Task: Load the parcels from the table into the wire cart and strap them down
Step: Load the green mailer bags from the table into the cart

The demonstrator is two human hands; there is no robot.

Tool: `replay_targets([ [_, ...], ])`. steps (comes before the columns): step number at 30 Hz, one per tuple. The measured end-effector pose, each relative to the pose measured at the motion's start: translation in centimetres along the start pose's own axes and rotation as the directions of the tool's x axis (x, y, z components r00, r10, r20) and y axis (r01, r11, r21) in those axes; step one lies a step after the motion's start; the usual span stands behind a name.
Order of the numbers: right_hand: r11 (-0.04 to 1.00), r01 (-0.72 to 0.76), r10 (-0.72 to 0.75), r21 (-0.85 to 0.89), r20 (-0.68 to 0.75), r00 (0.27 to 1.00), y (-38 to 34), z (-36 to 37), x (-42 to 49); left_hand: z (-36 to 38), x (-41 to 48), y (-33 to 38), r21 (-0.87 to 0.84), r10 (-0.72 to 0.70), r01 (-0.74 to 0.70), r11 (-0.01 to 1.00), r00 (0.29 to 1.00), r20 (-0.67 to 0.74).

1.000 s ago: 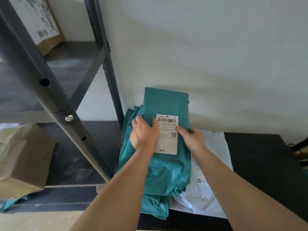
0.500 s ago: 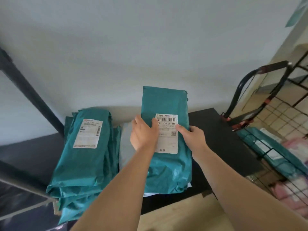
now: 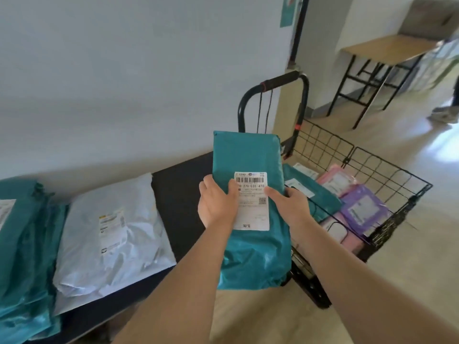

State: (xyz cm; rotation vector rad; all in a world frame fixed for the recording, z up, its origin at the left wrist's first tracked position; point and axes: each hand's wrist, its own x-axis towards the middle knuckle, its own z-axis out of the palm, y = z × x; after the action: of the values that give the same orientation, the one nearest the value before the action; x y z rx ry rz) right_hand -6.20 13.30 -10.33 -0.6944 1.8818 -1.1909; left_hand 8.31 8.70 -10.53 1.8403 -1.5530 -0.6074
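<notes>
I hold a teal parcel [image 3: 250,155] with a white barcode label upright in the air, between the black table [image 3: 181,194] and the wire cart [image 3: 367,167]. My left hand [image 3: 217,202] grips its left edge and my right hand [image 3: 291,204] grips its right edge. The black wire cart stands to the right on the floor. It holds a teal parcel [image 3: 320,194], pink parcels [image 3: 335,180] and a purple parcel [image 3: 362,207]. A white parcel [image 3: 109,232] and a stack of teal parcels [image 3: 22,244] lie on the table at left.
The cart's black handle [image 3: 273,85] rises behind the held parcel, with thin cords hanging from it. A white wall runs behind the table. A wooden side table [image 3: 382,50] stands at the far right, and a person's shoe [image 3: 444,115] shows at the right edge.
Both hands lifted the teal parcel off the stack and carried it right, past the table's end toward the cart. My view swung right, so the shelf post left the frame.
</notes>
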Motion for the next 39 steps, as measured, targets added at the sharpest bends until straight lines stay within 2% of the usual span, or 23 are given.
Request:
replay_targets([
  [6, 1.000, -0.015, 0.016, 0.015, -0.114, 0.993, 2.0, -9.0, 2.2, 6.6, -4.0, 5.7, -0.034, 0.056, -0.053, 0.998, 0.992, 0.117],
  [12, 0.998, -0.028, 0.040, 0.062, -0.194, 0.980, 3.3, -14.0, 5.0, 11.7, -5.1, 9.2, -0.047, 0.097, -0.089, 0.995, 0.970, 0.222],
  [20, 0.999, -0.051, 0.052, 0.008, -0.227, 0.973, 3.1, -19.2, 12.2, 19.5, -3.0, 13.9, -0.098, 0.123, -0.101, 0.990, 0.957, 0.263],
  [31, 0.992, -0.098, 0.083, -0.082, -0.174, 0.981, 0.6, -23.0, 25.6, 29.0, 3.5, 19.3, -0.004, -0.038, 0.041, 0.999, 0.946, 0.321],
  [39, 0.979, -0.138, 0.114, -0.153, -0.156, 0.981, 2.1, -25.6, 33.1, 35.2, 5.2, 20.6, 0.119, -0.165, 0.126, 0.985, 0.888, 0.428],
])
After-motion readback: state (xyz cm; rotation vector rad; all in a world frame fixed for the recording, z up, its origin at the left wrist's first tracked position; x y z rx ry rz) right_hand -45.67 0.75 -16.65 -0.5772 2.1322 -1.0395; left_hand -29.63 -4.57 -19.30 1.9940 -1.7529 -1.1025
